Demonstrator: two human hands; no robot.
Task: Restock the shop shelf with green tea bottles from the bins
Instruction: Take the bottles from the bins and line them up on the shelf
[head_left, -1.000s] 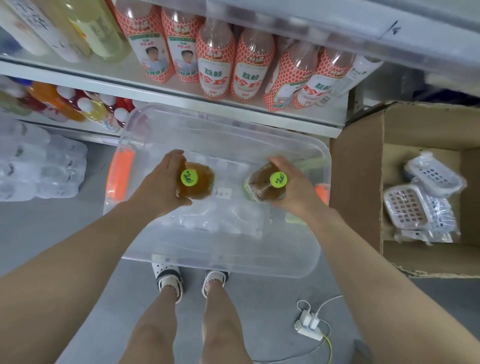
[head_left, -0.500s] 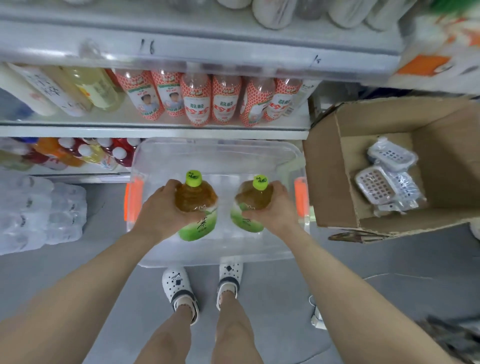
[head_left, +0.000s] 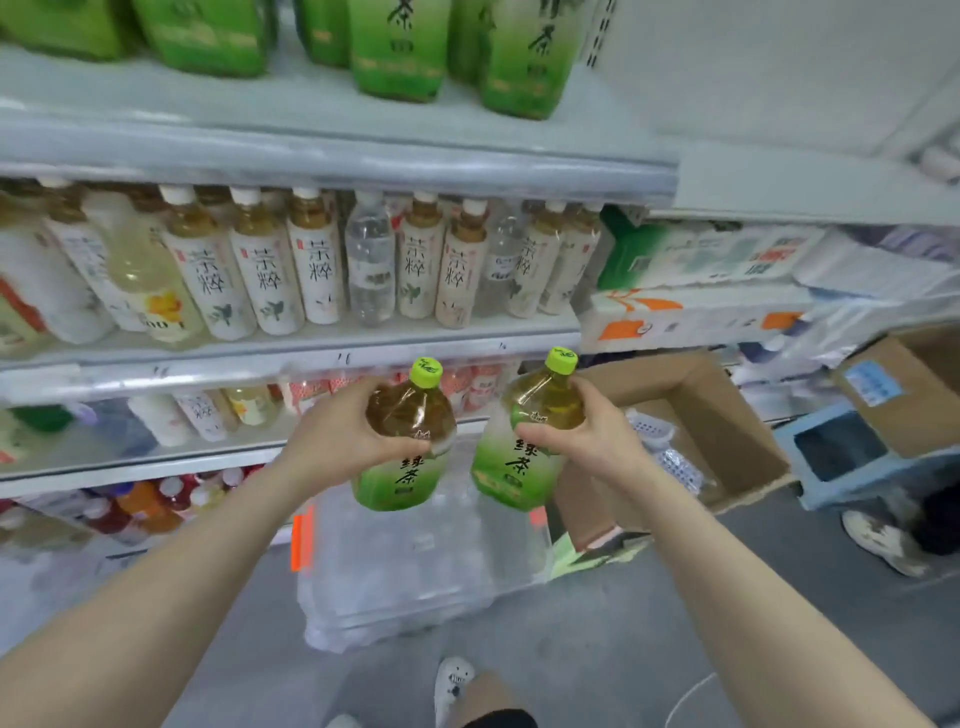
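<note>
While left hand grips left bottle, right hand grips right bottle; both near-upright, caps up.

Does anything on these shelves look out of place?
No spills or damage. One oddity: a clear water bottle stands among the white-label tea bottles on the middle shelf. The left green tea bottle and right green tea bottle, held by left hand and right hand, look intact.

Left green tea bottle and right green tea bottle, green-capped and green-labelled, stand near upright, side by side above the clear bin.
</note>
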